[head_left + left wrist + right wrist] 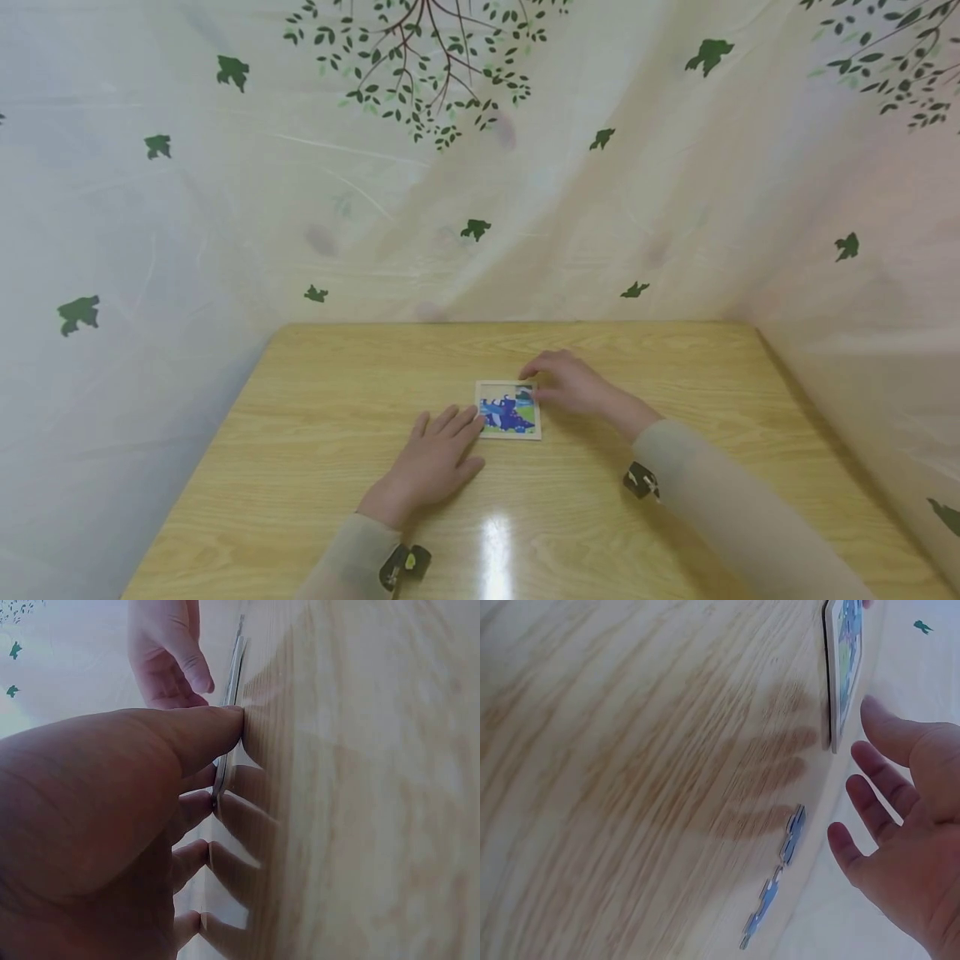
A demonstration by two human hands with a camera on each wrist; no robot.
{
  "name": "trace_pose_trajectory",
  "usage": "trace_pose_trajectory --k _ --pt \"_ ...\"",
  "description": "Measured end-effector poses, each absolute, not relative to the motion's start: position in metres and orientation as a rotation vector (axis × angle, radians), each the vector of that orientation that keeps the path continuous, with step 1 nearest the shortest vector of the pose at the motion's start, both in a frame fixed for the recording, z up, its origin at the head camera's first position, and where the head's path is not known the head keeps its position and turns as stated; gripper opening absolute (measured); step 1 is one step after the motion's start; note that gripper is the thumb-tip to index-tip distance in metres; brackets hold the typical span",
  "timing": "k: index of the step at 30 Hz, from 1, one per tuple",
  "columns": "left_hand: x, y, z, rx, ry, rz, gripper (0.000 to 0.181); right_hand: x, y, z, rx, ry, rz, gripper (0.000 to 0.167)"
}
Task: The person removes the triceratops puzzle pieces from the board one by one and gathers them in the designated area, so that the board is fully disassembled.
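A small square jigsaw puzzle [510, 415], showing a blue-purple dinosaur, lies flat in a pale frame [477, 392] on the table. My left hand [433, 461] lies flat at the frame's left side, its fairly straight fingertips touching the edge. Over the frame's upper right corner hovers my right hand [572, 385], fingers bent loosely. The right wrist view shows those fingers [871, 802] spread, with nothing between them. Two loose blue puzzle pieces [793, 834] lie on the table beside the frame there; in the head view the right hand hides them.
The wooden table [337, 375] extends around the puzzle. A pale curtain [390, 250] printed with leaves and branches hangs behind it and along both sides. Each sleeve carries a dark wrist device [641, 481].
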State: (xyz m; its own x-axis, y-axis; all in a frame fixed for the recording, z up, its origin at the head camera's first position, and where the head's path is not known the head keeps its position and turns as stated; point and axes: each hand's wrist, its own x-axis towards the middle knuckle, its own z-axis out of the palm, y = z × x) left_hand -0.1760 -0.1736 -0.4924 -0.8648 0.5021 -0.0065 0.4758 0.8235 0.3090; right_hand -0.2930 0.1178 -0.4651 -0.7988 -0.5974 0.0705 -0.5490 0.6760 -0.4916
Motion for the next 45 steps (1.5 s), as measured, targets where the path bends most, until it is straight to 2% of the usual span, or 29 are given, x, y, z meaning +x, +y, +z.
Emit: trace_pose_trajectory --k 9,45 --pt "-0.177 -0.173 -0.493 0.785 2.924 0.439 0.066 -0.297 0.11 -0.467 -1.036 2.773 -0.627 0.035" --pt "-0.177 -0.175 -0.493 0.767 2.912 0.446 0.067 -0.307 0.101 -0.455 -1.079 2.74 -0.33 0.034"
